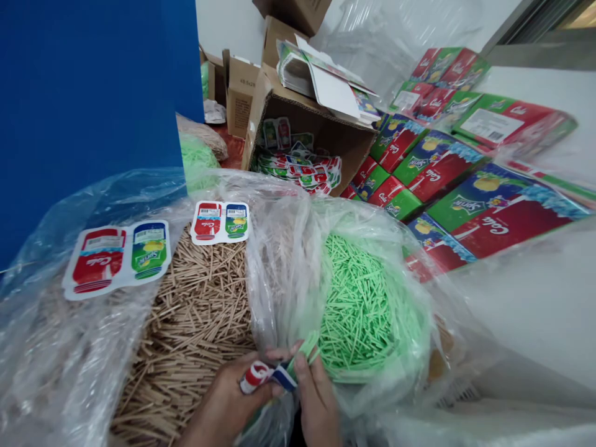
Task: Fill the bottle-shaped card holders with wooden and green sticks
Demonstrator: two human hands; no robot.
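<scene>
At the bottom centre my left hand [228, 403] is closed around a small red, white and blue printed packet [261, 374]. My right hand [316, 397] pinches a few green sticks [305, 349] at the packet's mouth. Both hands sit between two clear plastic bags: one of brown wooden sticks [195, 323] on the left, one of green sticks [358, 304] on the right. Two flat printed packets [116, 257] [220, 221] lie on the brown-stick bag.
An open cardboard box [307, 118] with several printed packets stands behind the bags. Red and green printed cartons [465, 180] lie stacked at the right. A blue panel [88, 93] fills the upper left. More cardboard boxes [239, 87] stand at the back.
</scene>
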